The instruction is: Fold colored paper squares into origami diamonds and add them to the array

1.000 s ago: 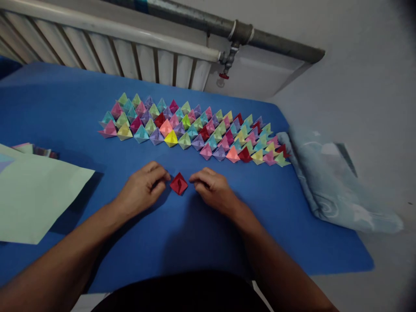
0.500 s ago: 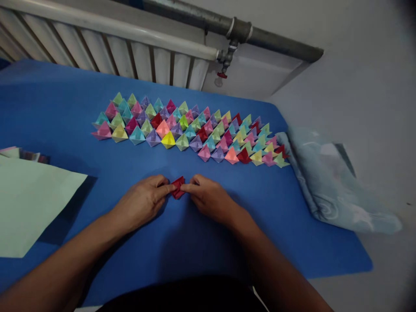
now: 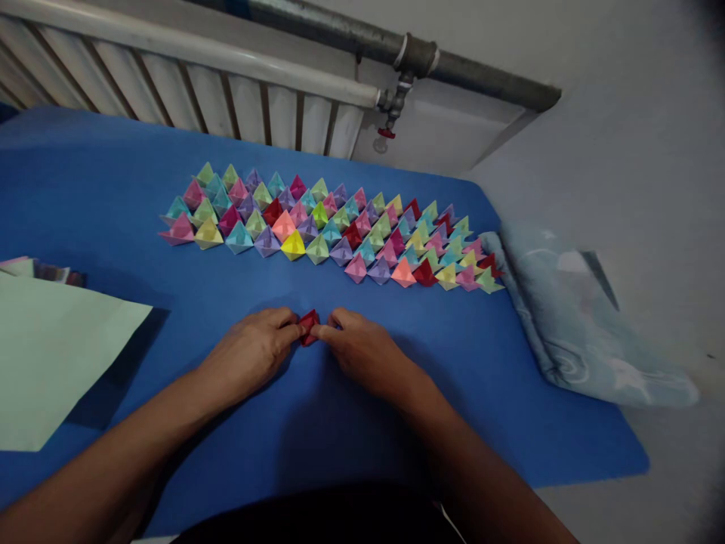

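Observation:
A small folded red paper [image 3: 309, 328] is pinched between my two hands, over the blue tabletop [image 3: 226, 468]. My left hand [image 3: 254, 344] grips its left side, thumb on the near face and fingers curled behind. From the other side, my right hand [image 3: 359, 347] holds the paper's right edge between thumb and curled fingers. Beyond the hands, many folded paper boats [image 3: 293, 245] in pink, green, blue, purple, yellow and red stand in close rows. Parts of the red paper are covered by the thumbs.
Large pale green paper sheets [image 3: 62, 355] lie at the left, beside a small stack of mixed items [image 3: 50, 270]. A folded grey-blue cloth [image 3: 589, 325] rests at the right edge. Behind the table are a white radiator [image 3: 226, 106] and a metal pipe [image 3: 487, 75].
The red paper looks narrower and more folded in now, with its sides drawn together. Both thumbs have shifted slightly; the rows of boats are unchanged.

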A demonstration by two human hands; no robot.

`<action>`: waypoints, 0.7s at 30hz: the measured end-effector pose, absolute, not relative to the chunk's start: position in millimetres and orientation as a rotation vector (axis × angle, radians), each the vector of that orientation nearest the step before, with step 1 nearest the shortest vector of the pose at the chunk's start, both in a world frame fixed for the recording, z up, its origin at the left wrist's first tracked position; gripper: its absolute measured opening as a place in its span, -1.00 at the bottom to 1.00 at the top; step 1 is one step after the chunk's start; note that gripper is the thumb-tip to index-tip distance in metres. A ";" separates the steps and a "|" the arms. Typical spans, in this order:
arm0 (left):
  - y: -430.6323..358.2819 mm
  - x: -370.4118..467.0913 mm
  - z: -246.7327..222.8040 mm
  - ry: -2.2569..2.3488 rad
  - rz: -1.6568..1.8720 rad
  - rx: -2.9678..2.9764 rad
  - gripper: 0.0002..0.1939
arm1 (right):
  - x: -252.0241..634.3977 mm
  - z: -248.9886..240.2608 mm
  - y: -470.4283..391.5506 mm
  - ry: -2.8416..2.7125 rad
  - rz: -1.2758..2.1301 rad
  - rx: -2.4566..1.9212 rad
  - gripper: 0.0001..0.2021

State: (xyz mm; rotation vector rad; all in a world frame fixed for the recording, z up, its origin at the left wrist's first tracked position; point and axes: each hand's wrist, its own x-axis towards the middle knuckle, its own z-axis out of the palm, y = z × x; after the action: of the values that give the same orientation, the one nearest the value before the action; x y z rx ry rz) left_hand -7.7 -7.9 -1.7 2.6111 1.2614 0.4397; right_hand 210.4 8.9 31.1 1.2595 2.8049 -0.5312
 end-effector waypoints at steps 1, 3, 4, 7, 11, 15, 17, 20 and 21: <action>-7.7 -7.5 -1.5 1.252 0.433 2.611 -0.66 | 209.8 31.3 8.2 2.801 -0.521 1.257 -0.63; -7.6 -7.6 -1.2 1.233 0.445 2.594 -0.66 | 209.9 31.3 7.2 2.810 -0.513 1.242 -0.64; -7.6 -7.8 -1.3 1.230 0.459 2.582 -0.66 | 210.4 31.0 6.9 2.820 -0.510 1.239 -0.63; -8.1 -8.3 -2.9 1.250 0.493 2.546 -0.66 | 212.1 30.7 6.8 2.842 -0.503 1.264 -0.61; -8.0 -8.4 -5.3 1.247 0.512 2.552 -0.67 | 211.0 31.6 7.2 2.801 -0.533 1.329 -0.65; -7.6 -7.7 -3.3 1.237 0.511 2.605 -0.67 | 205.5 32.5 5.0 2.721 -0.492 1.370 -0.65; -7.6 -7.5 -1.3 1.233 0.506 2.608 -0.67 | 202.6 32.9 2.9 2.693 -0.446 1.379 -0.63; -7.6 -7.7 0.7 1.221 0.465 2.599 -0.68 | 200.5 33.0 0.6 2.664 -0.410 1.384 -0.60; -7.6 -7.8 0.9 1.217 0.453 2.599 -0.68 | 200.3 32.7 0.2 2.657 -0.416 1.387 -0.59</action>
State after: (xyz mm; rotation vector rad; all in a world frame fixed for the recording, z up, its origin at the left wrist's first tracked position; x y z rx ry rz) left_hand -7.8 -7.6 0.9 2.5987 1.2165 0.4528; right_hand 200.3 0.2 32.7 1.3870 2.6572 -0.4165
